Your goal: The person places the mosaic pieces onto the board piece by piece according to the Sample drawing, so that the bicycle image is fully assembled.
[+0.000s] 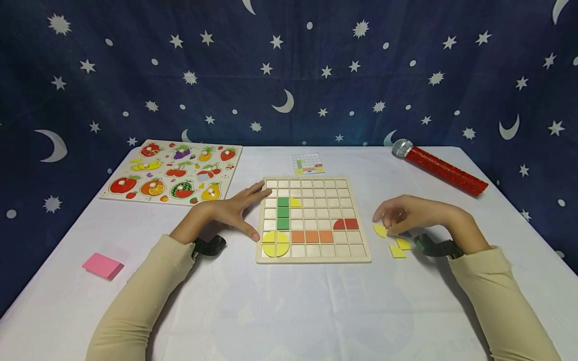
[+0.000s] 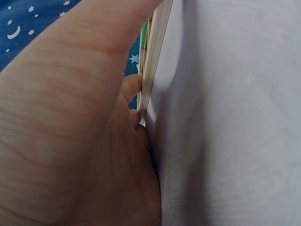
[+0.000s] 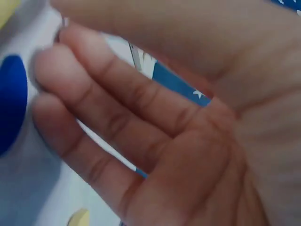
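Observation:
In the head view, a wooden grid board (image 1: 313,255) lies mid-table, bearing green squares (image 1: 283,212), orange squares (image 1: 312,236), red pieces (image 1: 350,224) and yellow quarter-circles (image 1: 282,248). My left hand (image 1: 232,210) spreads along the board's left side, its fingertips and thumb at the edge. Right of the board, my right hand (image 1: 411,215) hovers low over loose pieces, fingers gently bent. A yellow curved piece (image 1: 380,230) lies below its fingertips. Beside the thumb a blue piece (image 3: 11,103) is partly hidden in the head view. Closer to me are more yellow pieces (image 1: 397,251).
A small printed pattern card (image 1: 308,163) lies behind the board. At the back left is a fruit peg puzzle (image 1: 173,173); a red toy microphone (image 1: 442,168) sits at the back right. A folded pink paper (image 1: 103,265) is at the left. A starry curtain (image 1: 316,90) hangs behind.

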Motion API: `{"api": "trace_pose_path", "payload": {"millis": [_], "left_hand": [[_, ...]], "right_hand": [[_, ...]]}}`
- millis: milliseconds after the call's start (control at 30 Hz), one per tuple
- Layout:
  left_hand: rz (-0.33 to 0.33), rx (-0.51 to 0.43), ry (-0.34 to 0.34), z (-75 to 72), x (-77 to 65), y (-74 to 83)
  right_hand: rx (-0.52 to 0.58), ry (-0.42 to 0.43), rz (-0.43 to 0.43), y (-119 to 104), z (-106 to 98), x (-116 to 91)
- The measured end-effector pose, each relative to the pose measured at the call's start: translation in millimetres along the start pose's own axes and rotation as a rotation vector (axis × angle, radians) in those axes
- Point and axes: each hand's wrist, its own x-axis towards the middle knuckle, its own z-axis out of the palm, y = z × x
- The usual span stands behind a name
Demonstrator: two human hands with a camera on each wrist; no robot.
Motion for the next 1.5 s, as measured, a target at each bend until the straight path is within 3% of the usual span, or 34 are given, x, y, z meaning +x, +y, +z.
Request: {"api": "trace_pose_path", "payload": {"millis": [233,567,967,1267,1500], "left_hand": [[0.010,-0.003,0.001,-0.2,-0.3,-0.2],[0.016,-0.010,0.000,-0.4,-0.7,-0.2],[0.022,-0.016,0.002,-0.1,-1.2,-0.3],[-0.010,-0.002,0.006,0.7,-1.1,0.8],[0.022,-0.010,0.003,0.1,0.2,-1.7]], "right_hand": [[0.038,-0.055,-0.089,-0.5,7.4,7.2],[-0.077,0.070,-0.043,-3.6,11.4,11.9],[-0.132,0.118,-0.035,-7.7,13.2,15.3],[-0.138,0.153,-0.094,-15.8,12.0,14.3],[-0.118,0.131,-0.158,-26.6,23.2,21.9]]}}
